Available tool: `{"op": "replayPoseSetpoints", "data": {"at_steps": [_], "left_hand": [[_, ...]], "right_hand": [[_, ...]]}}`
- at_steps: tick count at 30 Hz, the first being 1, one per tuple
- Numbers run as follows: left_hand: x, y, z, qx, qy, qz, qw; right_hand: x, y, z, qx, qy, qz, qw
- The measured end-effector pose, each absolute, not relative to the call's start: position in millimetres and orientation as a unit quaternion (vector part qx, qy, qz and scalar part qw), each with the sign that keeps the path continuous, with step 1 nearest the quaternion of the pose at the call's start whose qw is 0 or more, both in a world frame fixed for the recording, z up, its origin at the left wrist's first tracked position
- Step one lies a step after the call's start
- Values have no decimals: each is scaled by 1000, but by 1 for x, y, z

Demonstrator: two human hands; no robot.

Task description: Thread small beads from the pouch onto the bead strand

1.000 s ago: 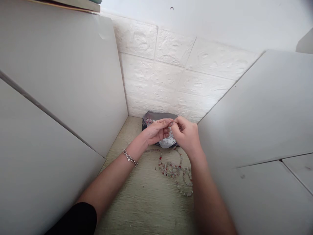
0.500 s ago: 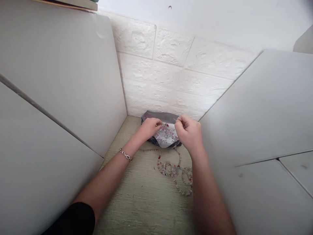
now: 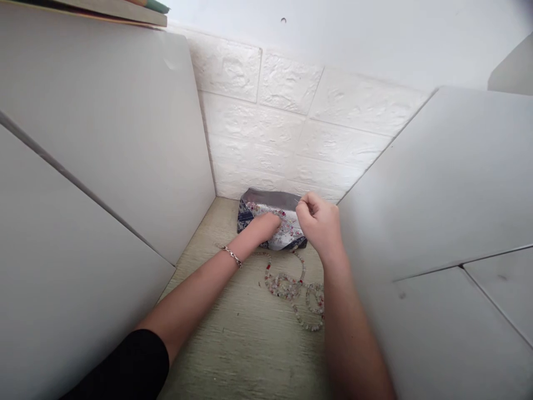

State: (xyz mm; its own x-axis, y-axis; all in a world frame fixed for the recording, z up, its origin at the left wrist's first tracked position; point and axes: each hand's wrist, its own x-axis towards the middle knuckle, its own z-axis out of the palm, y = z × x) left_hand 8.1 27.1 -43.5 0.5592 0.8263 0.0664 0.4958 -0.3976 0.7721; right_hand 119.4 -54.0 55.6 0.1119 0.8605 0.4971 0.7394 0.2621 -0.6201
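Observation:
My left hand (image 3: 266,225) reaches into an open box (image 3: 275,198) with a grey inside and a dark blue patterned outside. Its fingers are bent together at the loose beads (image 3: 288,224), which are small, pink, red and clear; the fingertips are hidden. Above the box's right end, my right hand (image 3: 318,216) is closed in a pinch on a thin needle (image 3: 297,200) that points left. A long string of beads (image 3: 283,284) lies in loops on the tabletop in front of the box, partly behind my right forearm.
White panels stand on the left (image 3: 104,133) and right (image 3: 437,183), close to my arms. A white brick-pattern wall (image 3: 291,122) rises behind the box. Several books (image 3: 104,11) lie at the top left. The pale green wooden tabletop (image 3: 237,344) runs toward me.
My left hand has moved right and down into the beads, and its fingers have closed in. My right hand keeps its pinch on the needle, nearly still. The view has shifted slightly.

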Motion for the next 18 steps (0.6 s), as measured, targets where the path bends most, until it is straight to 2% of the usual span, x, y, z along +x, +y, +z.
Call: {"op": "replayPoseSetpoints", "data": {"at_steps": [3,5,15,18], "left_hand": [[12,26,-44,828,443,209,272],[13,24,-44,830,447,214,256],[10,13,-36,842,426,239,230],[4,9,-16,820,396,289,295]], "right_hand": [[120,-54,56,-602,-663,65,440],[120,-54,56,-600,-665,64,440],[120,-55,56,-593,-673,66,437],[120,-57,58,-596,-671,78,434]]}}
